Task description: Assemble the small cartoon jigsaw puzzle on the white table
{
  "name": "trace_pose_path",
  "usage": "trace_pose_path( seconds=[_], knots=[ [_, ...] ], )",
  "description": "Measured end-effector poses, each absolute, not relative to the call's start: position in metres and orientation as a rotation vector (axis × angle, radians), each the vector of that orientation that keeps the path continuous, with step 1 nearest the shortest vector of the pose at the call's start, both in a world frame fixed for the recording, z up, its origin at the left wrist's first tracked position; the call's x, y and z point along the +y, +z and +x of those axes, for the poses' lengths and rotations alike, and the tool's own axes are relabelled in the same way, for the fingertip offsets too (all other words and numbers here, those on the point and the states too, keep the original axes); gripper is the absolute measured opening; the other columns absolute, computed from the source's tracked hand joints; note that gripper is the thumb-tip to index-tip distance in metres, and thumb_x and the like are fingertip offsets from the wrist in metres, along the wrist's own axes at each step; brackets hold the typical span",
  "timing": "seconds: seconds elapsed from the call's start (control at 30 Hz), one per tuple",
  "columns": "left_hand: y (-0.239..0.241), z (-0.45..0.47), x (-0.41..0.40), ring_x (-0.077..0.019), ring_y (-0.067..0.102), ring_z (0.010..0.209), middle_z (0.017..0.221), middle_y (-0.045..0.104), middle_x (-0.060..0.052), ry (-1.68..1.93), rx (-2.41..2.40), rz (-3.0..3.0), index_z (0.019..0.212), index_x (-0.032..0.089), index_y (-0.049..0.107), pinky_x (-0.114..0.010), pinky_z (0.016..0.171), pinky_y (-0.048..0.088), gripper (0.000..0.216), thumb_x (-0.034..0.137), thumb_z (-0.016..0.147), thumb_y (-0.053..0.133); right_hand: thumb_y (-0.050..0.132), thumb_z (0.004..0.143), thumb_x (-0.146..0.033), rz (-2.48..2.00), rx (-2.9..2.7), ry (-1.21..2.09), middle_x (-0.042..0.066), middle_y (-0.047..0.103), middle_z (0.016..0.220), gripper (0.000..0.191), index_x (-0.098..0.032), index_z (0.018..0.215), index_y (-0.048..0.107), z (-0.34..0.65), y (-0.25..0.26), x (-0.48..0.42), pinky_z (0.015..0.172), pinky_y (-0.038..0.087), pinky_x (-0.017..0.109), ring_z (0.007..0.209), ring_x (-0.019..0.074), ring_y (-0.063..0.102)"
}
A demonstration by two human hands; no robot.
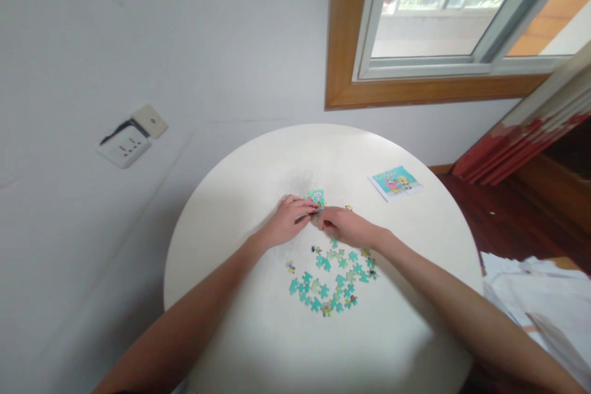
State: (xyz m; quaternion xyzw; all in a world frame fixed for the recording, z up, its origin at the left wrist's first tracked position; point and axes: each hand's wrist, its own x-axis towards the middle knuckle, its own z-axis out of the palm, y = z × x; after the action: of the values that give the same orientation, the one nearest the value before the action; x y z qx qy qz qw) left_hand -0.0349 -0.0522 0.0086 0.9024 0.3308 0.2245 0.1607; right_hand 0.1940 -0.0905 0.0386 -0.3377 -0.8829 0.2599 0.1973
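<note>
A small joined patch of jigsaw puzzle (316,196), turquoise with coloured figures, lies near the middle of the round white table (231,197). My left hand (292,218) reaches it from the left, fingers stretched out and tips resting at its near edge. Against the same edge, from the right, my right hand (344,225) is closed, its curled fingers pinching what looks like a puzzle piece, mostly hidden. Nearer to me are several loose turquoise puzzle pieces (341,280), spread in a rough ring. One lone piece (290,267) sits left of them, another (349,207) beyond my right hand.
A picture card (396,183) with cartoon figures on turquoise lies at the table's right. The wall with a socket (124,144) rises behind and left; a wood-framed window (348,92) is at the back right. Papers (540,295) are piled to the right, beyond the table.
</note>
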Motion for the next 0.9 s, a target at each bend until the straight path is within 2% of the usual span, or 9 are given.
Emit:
trace_pose_path(
  seconds=[0.1, 0.17, 0.27, 0.37, 0.53, 0.6, 0.73, 0.9],
  knots=[
    [0.008, -0.035, -0.052, -0.0217, 0.054, 0.114, 0.127, 0.068, 0.002, 0.626, 0.951, 2.564, 0.115, 0.032, 0.072, -0.044, 0.102, 0.040, 0.027, 0.023, 0.095, 0.056, 0.053, 0.086, -0.012, -1.033, -2.094, 0.855, 0.003, 0.063, 0.086, 0.011, -0.017, 0.089, 0.062, 0.205, 0.038, -0.070, 0.073, 0.045, 0.027, 0.078, 0.0140, 0.055],
    [0.009, -0.035, -0.053, -0.0213, 0.055, 0.113, 0.127, 0.068, 0.002, 0.623, 0.950, 2.558, 0.116, 0.032, 0.071, -0.043, 0.102, 0.040, 0.028, 0.022, 0.095, 0.056, 0.054, 0.086, -0.020, -1.068, -1.867, 0.937, 0.001, 0.060, 0.076, 0.006, -0.017, 0.087, 0.060, 0.212, 0.038, -0.053, 0.065, 0.044, 0.026, 0.068, 0.0127, 0.053],
    [0.010, -0.035, -0.053, -0.0204, 0.055, 0.113, 0.127, 0.068, 0.002, 0.620, 0.951, 2.553, 0.118, 0.032, 0.070, -0.042, 0.102, 0.039, 0.028, 0.023, 0.096, 0.056, 0.057, 0.085, -0.032, -1.037, -1.617, 1.044, -0.002, 0.057, 0.068, 0.013, -0.019, 0.087, 0.056, 0.218, 0.037, -0.030, 0.057, 0.042, 0.025, 0.059, 0.0114, 0.051],
    [0.011, -0.035, -0.053, -0.0207, 0.055, 0.115, 0.128, 0.068, 0.001, 0.613, 0.956, 2.553, 0.118, 0.031, 0.070, -0.043, 0.103, 0.039, 0.028, 0.023, 0.096, 0.055, 0.060, 0.083, -0.039, -1.031, -1.522, 1.040, -0.002, 0.056, 0.065, 0.021, -0.018, 0.086, 0.058, 0.219, 0.032, -0.019, 0.055, 0.041, 0.025, 0.056, 0.0111, 0.050],
    [0.011, -0.036, -0.053, -0.0208, 0.055, 0.114, 0.127, 0.068, 0.002, 0.610, 0.945, 2.558, 0.119, 0.031, 0.070, -0.043, 0.102, 0.039, 0.029, 0.021, 0.096, 0.056, 0.064, 0.077, -0.036, -1.097, -1.601, 1.104, -0.002, 0.058, 0.065, 0.027, -0.015, 0.094, 0.065, 0.215, 0.015, -0.019, 0.053, 0.040, 0.024, 0.054, 0.0107, 0.049],
    [0.011, -0.036, -0.053, -0.0211, 0.055, 0.114, 0.128, 0.068, 0.002, 0.608, 0.943, 2.556, 0.119, 0.032, 0.070, -0.043, 0.102, 0.039, 0.029, 0.021, 0.096, 0.055, 0.065, 0.076, -0.034, -1.153, -1.648, 1.132, -0.003, 0.058, 0.063, 0.024, -0.015, 0.091, 0.065, 0.214, 0.011, -0.022, 0.052, 0.040, 0.024, 0.053, 0.0110, 0.049],
    [0.011, -0.036, -0.053, -0.0212, 0.054, 0.115, 0.128, 0.067, 0.002, 0.612, 0.950, 2.548, 0.119, 0.032, 0.070, -0.043, 0.102, 0.040, 0.029, 0.022, 0.096, 0.055, 0.062, 0.081, -0.028, -1.160, -1.872, 1.003, 0.001, 0.066, 0.067, 0.017, -0.015, 0.076, 0.070, 0.214, 0.006, -0.023, 0.061, 0.043, 0.024, 0.062, 0.0128, 0.054],
    [0.009, -0.036, -0.052, -0.0212, 0.054, 0.113, 0.128, 0.067, 0.002, 0.603, 0.946, 2.554, 0.119, 0.032, 0.070, -0.043, 0.102, 0.039, 0.029, 0.022, 0.096, 0.055, 0.063, 0.084, -0.022, -1.234, -2.035, 0.872, 0.001, 0.070, 0.072, 0.013, -0.015, 0.083, 0.073, 0.211, 0.003, -0.024, 0.066, 0.043, 0.023, 0.067, 0.0132, 0.058]
  ],
)
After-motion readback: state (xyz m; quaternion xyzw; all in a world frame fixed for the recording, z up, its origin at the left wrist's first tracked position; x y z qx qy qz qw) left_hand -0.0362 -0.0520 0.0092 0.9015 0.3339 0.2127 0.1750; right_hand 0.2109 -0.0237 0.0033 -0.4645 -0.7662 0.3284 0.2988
